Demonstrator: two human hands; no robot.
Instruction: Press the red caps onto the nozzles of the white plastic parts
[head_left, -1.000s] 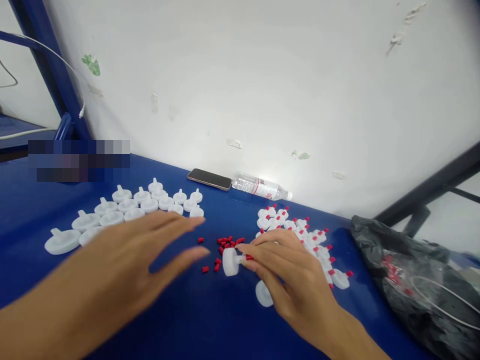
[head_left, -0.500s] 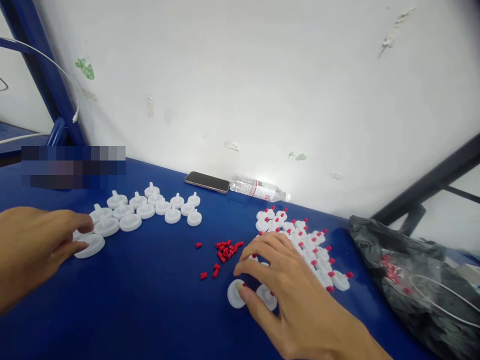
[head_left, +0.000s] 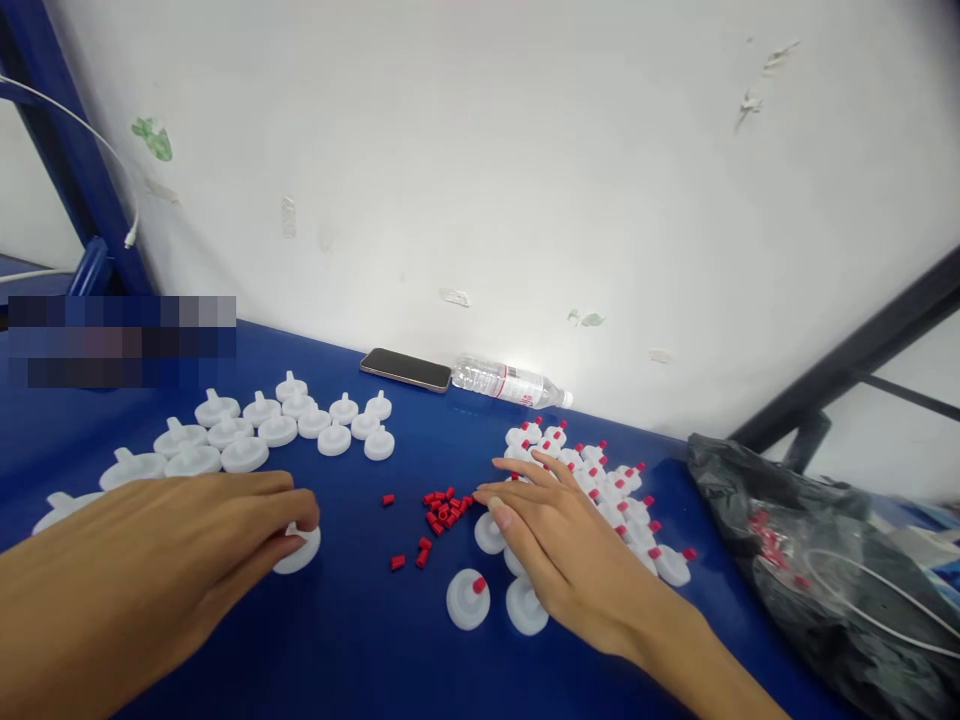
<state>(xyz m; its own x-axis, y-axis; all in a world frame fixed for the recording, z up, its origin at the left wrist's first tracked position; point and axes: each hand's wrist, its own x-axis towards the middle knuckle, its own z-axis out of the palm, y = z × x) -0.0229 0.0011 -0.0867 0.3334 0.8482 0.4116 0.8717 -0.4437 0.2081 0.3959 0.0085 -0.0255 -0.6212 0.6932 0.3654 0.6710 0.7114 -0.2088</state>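
Note:
My left hand (head_left: 225,550) pinches a round white plastic cap with a nozzle (head_left: 304,552), held low over the blue table left of centre. Its nozzle is mostly hidden by the fingers. My right hand (head_left: 559,535) is open, fingers stretched leftward and nothing visible in them. Its fingertips reach the right edge of a pile of small red tips (head_left: 444,512). Below that hand lies a white cap with a red tip on its nozzle (head_left: 468,600). Several red-tipped white caps (head_left: 611,490) lie beyond and partly under the right hand.
Several white caps with bare nozzles (head_left: 244,453) stand at the left. A phone (head_left: 406,369) and a clear bottle (head_left: 510,382) lie along the white wall. A black plastic bag (head_left: 832,590) with red pieces in it sits at the right edge.
My left hand has moved right from the left group, carrying a white cap. My right hand has let go of the red-tipped cap and shifted up toward the red tips, its fingers straightening.

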